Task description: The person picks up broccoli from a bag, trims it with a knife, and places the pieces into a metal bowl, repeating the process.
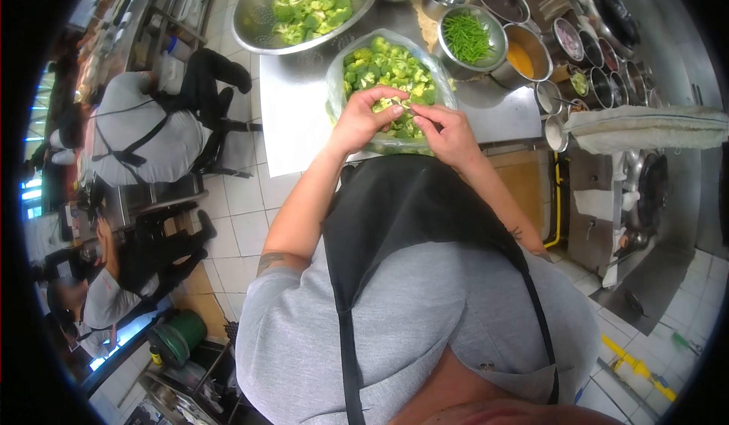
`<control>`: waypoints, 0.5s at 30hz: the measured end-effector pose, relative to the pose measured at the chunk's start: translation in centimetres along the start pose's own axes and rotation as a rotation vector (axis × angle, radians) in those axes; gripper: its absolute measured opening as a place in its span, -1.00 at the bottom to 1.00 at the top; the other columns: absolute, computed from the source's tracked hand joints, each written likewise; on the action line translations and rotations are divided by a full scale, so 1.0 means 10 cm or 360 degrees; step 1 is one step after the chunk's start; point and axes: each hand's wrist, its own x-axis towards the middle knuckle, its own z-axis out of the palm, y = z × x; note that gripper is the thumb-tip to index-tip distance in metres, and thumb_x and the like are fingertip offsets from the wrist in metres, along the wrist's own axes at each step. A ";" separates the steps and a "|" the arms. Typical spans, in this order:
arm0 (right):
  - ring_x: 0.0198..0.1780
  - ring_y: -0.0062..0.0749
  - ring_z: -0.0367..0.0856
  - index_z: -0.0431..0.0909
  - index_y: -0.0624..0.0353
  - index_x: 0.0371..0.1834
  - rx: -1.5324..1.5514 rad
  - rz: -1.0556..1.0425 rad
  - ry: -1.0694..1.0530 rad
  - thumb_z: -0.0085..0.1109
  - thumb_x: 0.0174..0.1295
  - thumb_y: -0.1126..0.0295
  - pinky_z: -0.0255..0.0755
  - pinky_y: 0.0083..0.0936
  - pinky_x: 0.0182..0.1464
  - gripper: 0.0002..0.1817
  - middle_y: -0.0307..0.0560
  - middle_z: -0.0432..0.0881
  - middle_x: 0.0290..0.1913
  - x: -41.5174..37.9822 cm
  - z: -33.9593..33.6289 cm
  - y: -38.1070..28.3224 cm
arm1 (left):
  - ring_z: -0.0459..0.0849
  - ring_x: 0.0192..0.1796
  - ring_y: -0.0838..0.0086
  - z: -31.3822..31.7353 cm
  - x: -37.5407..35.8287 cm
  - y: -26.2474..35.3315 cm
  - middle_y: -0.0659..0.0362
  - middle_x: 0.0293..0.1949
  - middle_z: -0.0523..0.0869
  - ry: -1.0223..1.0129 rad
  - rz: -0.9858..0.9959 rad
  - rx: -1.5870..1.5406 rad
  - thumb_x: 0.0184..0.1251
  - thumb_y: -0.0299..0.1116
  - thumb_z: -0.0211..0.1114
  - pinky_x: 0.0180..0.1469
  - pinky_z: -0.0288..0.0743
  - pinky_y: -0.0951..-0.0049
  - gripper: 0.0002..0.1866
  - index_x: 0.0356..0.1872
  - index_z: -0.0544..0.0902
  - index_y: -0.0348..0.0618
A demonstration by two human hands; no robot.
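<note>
Broccoli piece (pixel 385 104) clamped in the fingers of the left hand (pixel 364 121), just left of pinched-together fingertips of the right hand (pixel 451 135); over bag (pixel 334 77), by worktop's (pixel 292 114) near edge; long axis unclear.

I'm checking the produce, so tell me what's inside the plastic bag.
At the open top of the plastic bag, broccoli florets show. What lies beneath the upper ones is covered, and the left hand and right hand hide some near ones.

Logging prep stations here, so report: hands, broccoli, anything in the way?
Left hand pinching a broccoli piece; right hand close by, its grip unclear. Both over the open bag of broccoli. Nothing seen blocking them.
</note>
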 end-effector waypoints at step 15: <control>-0.14 -0.03 0.81 0.77 0.23 0.11 -0.0014 0.0236 0.0049 0.31 0.44 0.28 0.63 -0.27 -0.06 -0.68 0.24 0.80 -0.10 -0.01 0.06 0.18 | 0.59 -0.35 0.57 -0.16 0.00 0.05 0.28 -0.21 0.69 -0.0305 -0.0231 -0.0267 0.45 -0.40 0.43 -0.31 0.48 0.51 -0.47 0.41 0.60 -0.26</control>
